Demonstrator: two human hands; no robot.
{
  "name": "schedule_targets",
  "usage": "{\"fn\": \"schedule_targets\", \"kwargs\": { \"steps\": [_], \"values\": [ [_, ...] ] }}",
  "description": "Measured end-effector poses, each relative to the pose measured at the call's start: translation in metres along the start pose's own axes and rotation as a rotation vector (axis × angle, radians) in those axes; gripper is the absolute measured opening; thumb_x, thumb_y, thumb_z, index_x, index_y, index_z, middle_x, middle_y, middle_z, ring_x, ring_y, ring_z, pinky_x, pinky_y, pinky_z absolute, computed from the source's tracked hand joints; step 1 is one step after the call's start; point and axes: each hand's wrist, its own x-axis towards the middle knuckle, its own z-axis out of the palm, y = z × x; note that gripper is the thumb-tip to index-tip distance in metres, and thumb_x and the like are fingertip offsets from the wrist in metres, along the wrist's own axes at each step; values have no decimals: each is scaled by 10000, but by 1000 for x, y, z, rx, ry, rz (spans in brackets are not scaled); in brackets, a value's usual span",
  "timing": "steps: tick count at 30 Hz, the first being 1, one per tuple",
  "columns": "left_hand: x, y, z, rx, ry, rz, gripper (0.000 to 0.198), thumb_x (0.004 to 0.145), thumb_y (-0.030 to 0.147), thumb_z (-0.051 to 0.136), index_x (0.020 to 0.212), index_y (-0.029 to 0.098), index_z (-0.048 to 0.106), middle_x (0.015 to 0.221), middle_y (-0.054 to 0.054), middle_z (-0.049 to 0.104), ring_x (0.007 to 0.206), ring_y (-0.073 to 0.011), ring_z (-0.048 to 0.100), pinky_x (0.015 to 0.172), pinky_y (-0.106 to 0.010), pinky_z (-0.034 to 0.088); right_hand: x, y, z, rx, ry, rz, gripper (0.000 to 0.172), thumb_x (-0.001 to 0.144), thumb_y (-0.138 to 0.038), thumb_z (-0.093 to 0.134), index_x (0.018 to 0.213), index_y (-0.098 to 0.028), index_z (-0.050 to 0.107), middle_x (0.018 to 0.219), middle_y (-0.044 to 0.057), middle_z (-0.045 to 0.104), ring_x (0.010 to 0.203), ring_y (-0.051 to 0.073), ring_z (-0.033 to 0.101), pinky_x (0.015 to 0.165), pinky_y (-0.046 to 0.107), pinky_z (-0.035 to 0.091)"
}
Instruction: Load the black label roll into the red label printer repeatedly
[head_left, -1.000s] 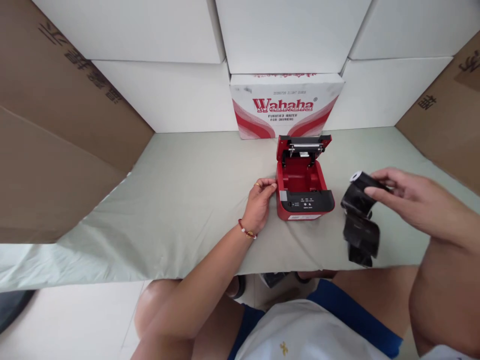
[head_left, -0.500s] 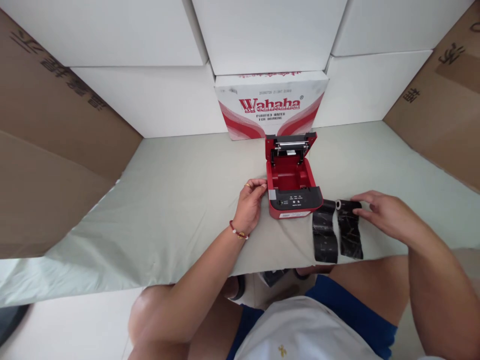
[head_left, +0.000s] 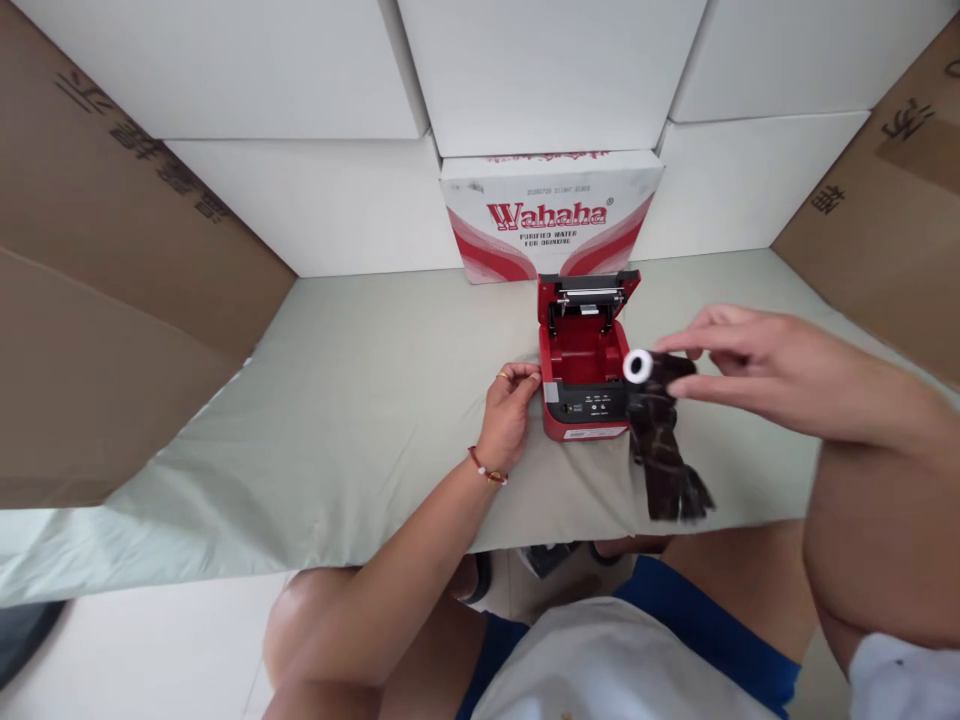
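A small red and black printer [head_left: 589, 365], probably for labels, stands on the cloth with its lid raised. Its red inner bay shows nothing in it. My left hand [head_left: 508, 412] is at the printer's left side, thumb and fingers closed against its edge. Just right of the printer, my right hand [head_left: 761, 365] pinches a roll of black ribbon [head_left: 658, 395] between thumb and fingers, lifted off the cloth. The roll's white core faces the printer, and its loose black film hangs down. The other piece of black ribbon is mostly hidden behind it.
Pale green cloth [head_left: 375, 400] covers the table, whose front edge runs just above my legs. A white and red Wahaha carton [head_left: 551, 215] stands behind the printer. White boxes [head_left: 360, 205] line the back, with brown cardboard [head_left: 112, 300] at the left and right.
My right hand has picked up the right-hand ribbon roll from the cloth and moved it left and up, close to the printer. The left hand stays at the printer's side.
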Motion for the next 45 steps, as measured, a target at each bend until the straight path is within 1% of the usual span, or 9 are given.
{"fn": "schedule_targets", "kwargs": {
  "steps": [3, 7, 12, 19, 25, 29, 31, 36, 45],
  "values": [
    [-5, 0, 2, 96, 68, 81, 183, 889, 330, 793, 973, 214, 680, 948, -17, 677, 858, -162, 603, 881, -325, 508, 41, -21, 43, -80, -145, 105, 444, 923, -417, 719, 1342, -302, 812, 805, 21, 742, 647, 185, 636, 644, 346, 523],
    [-23, 12, 6, 294, 132, 419, 226, 987, 470, 727, 1042, 251, 728, 1107, -54, 648, 1046, -222, 627, 1013, -385, 515, 68, -34, 78, -257, -219, 223, 455, 953, -300, 669, 1393, -291, 781, 961, 49, 830, 822, 235, 730, 741, 354, 530],
    [-47, 32, 13, 534, -75, 714, 250, 1052, 467, 630, 1151, 323, 808, 1249, -80, 726, 1326, -311, 602, 1245, -524, 402, 81, -32, 92, -409, -215, 254, 468, 950, -319, 665, 1405, -317, 774, 1239, 93, 835, 1054, 302, 765, 800, 383, 557],
    [-53, 27, 19, 732, -292, 767, 238, 972, 319, 718, 1187, 325, 819, 1233, -85, 827, 1325, -361, 663, 1209, -586, 406, 93, -43, 97, -484, -246, 271, 409, 940, -238, 640, 1301, -306, 819, 1158, 127, 841, 1038, 335, 772, 781, 394, 546],
    [-53, 22, 15, 827, -331, 759, 255, 1002, 346, 683, 1222, 342, 813, 1283, -81, 817, 1327, -359, 649, 1199, -575, 394, 76, -47, 82, -146, -115, 185, 312, 1014, -364, 635, 1230, -252, 831, 951, 63, 825, 878, 260, 750, 790, 366, 541],
    [-53, 20, 13, 820, -302, 806, 240, 978, 341, 730, 1202, 350, 816, 1229, -88, 814, 1252, -352, 672, 1147, -557, 430, 75, -31, 70, -15, 412, 129, 422, 1116, -488, 473, 1196, -254, 814, 1116, 85, 800, 989, 263, 739, 903, 394, 564],
    [-53, 19, 12, 874, -263, 919, 252, 968, 312, 743, 1210, 347, 805, 1179, -84, 815, 1196, -328, 688, 1089, -522, 467, 82, -19, 70, -20, 524, 54, 446, 1115, -535, 474, 1254, -261, 797, 1257, 113, 783, 1149, 298, 720, 1013, 440, 553],
    [-54, 19, 13, 1084, -210, 1218, 276, 1004, 220, 682, 1270, 267, 738, 1117, -85, 802, 1153, -263, 679, 1016, -436, 507, 84, -7, 84, 49, 462, -120, 517, 1143, -568, 398, 1114, -282, 828, 1216, 78, 830, 1201, 294, 726, 1101, 511, 522],
    [-55, 19, 11, 1125, -229, 1320, 280, 983, 194, 695, 1262, 194, 722, 1103, -107, 785, 1157, -257, 639, 1026, -414, 517, 4, -10, 105, 167, 389, -198, 329, 1138, -307, 512, 1284, -263, 804, 1329, 67, 820, 1307, 244, 738, 1222, 500, 498]
  ]
}}
